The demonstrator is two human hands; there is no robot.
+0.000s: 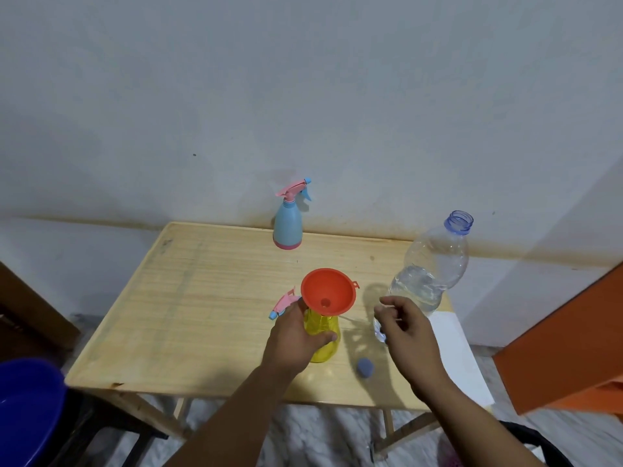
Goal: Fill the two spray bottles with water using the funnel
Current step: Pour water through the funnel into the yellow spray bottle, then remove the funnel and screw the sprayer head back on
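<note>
Tipping risk is the big one imo: left hand [296, 335] has its grip wrapped round the yellow spray bottle [322, 338], with the orange funnel [328, 291] sitting in its neck, so if that hold slackens the top-heavy thing could go over. Blue spray bottle [287, 224] stands well behind the funnel, capped. Right of the funnel, right hand [406, 323] hovers loosely curled, holding nothing, near the uncapped water bottle [431, 267]; a clumsy grab might knock or squeeze it.
</note>
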